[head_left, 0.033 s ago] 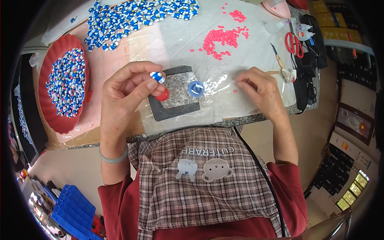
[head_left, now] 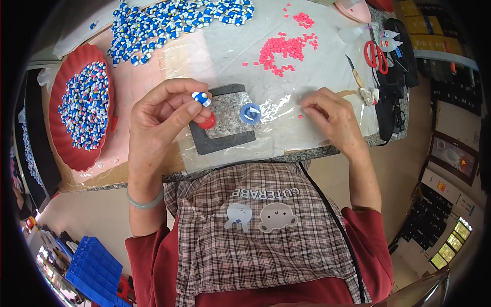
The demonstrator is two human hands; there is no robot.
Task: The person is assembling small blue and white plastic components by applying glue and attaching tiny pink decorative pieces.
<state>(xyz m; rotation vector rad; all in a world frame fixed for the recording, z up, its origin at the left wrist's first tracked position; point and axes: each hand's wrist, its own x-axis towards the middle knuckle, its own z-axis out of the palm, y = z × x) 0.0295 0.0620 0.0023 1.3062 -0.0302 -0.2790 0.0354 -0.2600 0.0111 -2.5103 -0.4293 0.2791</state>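
My left hand is closed, pinching a small blue-and-white figurine between thumb and fingers. It hovers at the left edge of a speckled grey slab with a dark border. A round red lid sits below the figurine, partly covered by my hand. On the slab's right side rests a small blue round dish with something white in it. My right hand is over the plastic sheet, its fingers bent and thumb close to them; whatever they hold is too small to make out. A single pink piece lies beside its fingertips.
At left stands a red scalloped tray full of small figurines. More blue-and-white figurines spread across the back, with loose pink pieces to their right. Red-handled scissors, a knife and small bottles lie at the right.
My right hand has shifted very slightly at the fingers. My left hand and the figurine stay in place.
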